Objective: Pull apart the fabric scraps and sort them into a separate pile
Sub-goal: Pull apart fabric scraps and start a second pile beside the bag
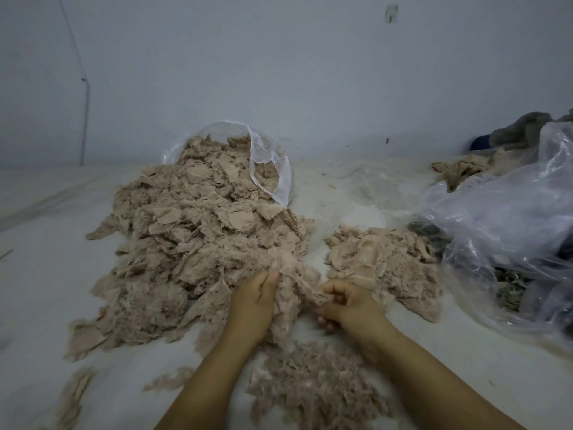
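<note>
A white sheet [341, 193] covers the whole working surface below a pale wall [279, 57]. The big heap of beige fabric scraps [192, 231] spills across the left and middle of it from a clear plastic bag [273, 169] lying open on its side at the back. A larger crumpled plastic bag [502, 218] sits at the right edge, with grey cloth [524, 125] behind it. Between that bag and the heap lies a smaller separate pile [384, 262] of scraps, just beside the right hand. Nearest the camera, a fluffy clump [316, 389] lies between the forearms. The left hand [252, 302] presses into the heap's near edge with fingers fairly straight, touching the fabric. The right hand [347, 301] has curled fingers pinching a tuft [297, 283] that stretches between both hands.
</note>
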Tool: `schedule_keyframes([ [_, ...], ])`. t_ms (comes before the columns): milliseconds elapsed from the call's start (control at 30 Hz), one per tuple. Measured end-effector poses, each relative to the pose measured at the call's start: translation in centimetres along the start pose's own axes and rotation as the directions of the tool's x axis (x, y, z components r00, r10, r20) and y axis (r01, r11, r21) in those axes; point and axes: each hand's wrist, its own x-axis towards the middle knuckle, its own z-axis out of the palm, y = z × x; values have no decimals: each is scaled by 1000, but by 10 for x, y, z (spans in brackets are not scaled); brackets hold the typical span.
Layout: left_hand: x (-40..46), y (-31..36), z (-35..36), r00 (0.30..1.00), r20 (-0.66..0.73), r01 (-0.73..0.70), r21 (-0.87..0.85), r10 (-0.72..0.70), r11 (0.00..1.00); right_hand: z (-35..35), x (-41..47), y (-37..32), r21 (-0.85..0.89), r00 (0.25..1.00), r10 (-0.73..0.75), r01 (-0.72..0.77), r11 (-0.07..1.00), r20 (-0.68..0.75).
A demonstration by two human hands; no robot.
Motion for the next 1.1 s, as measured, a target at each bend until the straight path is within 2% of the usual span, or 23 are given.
schedule_keyframes([
  [100,3,-1,-3,998,-1,56,-122,-57,991,-4,-1,-4,53,999,-24,25,998,-23],
  [200,1,1,-2,998,54,15,-128,-8,992,1,-4,-3,-120,993,-115,116,986,21],
  [233,0,2,-1,998,66,-10,-113,18,993,4,-4,-3,-124,986,-164,164,979,13],
  [300,-1,4,0,998,51,-26,-58,29,998,6,-5,-5,-30,975,-222,221,975,-26],
  [400,1,0,-2,999,-20,-24,53,26,998,3,-4,-8,109,979,-172,184,977,-104],
  [467,1,-2,-2,999,-8,-48,158,50,986,2,-4,-10,182,976,-149,177,967,-156],
  [600,1,-3,-1,999,-18,-27,275,33,961,1,-4,-13,215,957,-182,232,949,-227],
  [800,-3,1,-4,1000,11,-5,510,-1,860,-1,-6,-11,190,916,-253,321,928,-312],
  [867,-5,3,-3,995,-9,-80,475,96,876,-1,-5,-10,141,911,-284,337,931,-301],
  [933,-6,8,-2,977,10,-207,294,213,933,2,-5,-9,45,917,-318,338,940,-239],
  [967,-7,12,-1,969,65,-245,195,237,950,4,-5,-9,0,922,-329,336,942,-203],
  [1033,-10,13,4,958,210,-215,80,194,973,7,-6,-7,-58,927,-340,335,941,-157],
  [1100,-11,8,7,936,318,-197,122,150,973,7,-5,-5,-23,936,-297,298,954,-189],
])
